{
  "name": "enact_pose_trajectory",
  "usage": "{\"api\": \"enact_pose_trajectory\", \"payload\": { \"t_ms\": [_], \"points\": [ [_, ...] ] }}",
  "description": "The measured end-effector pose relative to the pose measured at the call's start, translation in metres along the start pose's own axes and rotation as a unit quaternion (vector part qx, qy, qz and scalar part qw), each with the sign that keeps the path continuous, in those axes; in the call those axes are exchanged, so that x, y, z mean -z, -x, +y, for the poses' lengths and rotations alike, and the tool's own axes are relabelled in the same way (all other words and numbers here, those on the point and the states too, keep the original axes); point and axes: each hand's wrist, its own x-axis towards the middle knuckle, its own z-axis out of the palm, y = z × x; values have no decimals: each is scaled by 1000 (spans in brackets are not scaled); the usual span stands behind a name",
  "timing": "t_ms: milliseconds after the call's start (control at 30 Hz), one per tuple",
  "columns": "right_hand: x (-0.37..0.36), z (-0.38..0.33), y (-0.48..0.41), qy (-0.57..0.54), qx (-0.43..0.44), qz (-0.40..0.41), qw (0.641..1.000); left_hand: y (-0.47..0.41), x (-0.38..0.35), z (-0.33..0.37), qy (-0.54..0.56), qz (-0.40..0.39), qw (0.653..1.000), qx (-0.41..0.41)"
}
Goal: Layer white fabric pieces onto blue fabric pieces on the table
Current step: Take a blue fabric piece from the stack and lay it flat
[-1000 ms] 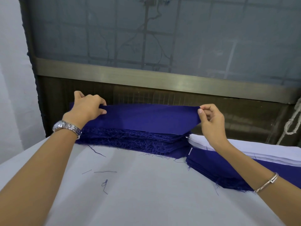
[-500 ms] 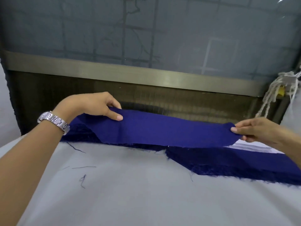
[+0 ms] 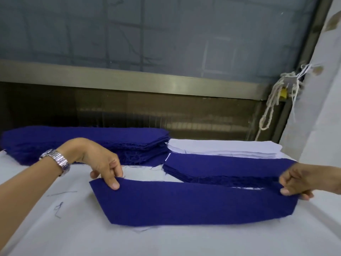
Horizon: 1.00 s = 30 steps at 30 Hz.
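A long blue fabric piece (image 3: pixel 188 204) is stretched low over the white table (image 3: pixel 166 241), in front of the stacks. My left hand (image 3: pixel 103 167) pinches its upper left corner. Its right end is pinched by my right hand (image 3: pixel 299 182). A thick pile of blue pieces (image 3: pixel 88 143) lies at the back left. At the back right a stack of white pieces (image 3: pixel 227 148) sits behind a lower blue stack (image 3: pixel 221 167).
A window with a metal sill (image 3: pixel 129 82) runs along the table's far edge. A knotted white rope (image 3: pixel 276 100) hangs at the right beside a pale wall (image 3: pixel 321 89). Loose blue threads (image 3: pixel 59 206) lie on the table's left.
Both hands have carried the blue piece off the left pile, rightward and toward me, down to the table in front of the stacks. The view has swung right.
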Motion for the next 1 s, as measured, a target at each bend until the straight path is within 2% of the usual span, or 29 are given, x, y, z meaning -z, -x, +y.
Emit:
{"api": "enact_pose_trajectory", "payload": {
  "t_ms": [200,400,633,767,867,933,1000],
  "points": [
    [-14,-18,10,57,-7,1,998,-9,-7,14,-44,-18,997,66],
    [-15,-19,14,94,-35,12,995,-18,-8,31,-118,21,985,127],
    [-15,-20,15,101,-50,21,993,-16,-12,41,-147,45,971,182],
    [-15,-21,16,102,-55,36,993,-14,-13,46,-199,73,950,230],
    [-16,-27,19,110,-72,49,990,-13,-13,52,-233,136,931,245],
    [-14,-34,24,133,-97,55,985,-16,-11,55,-259,234,912,217],
    [-9,-44,28,150,-126,69,978,-22,-9,60,-281,352,880,153]
  ]
}}
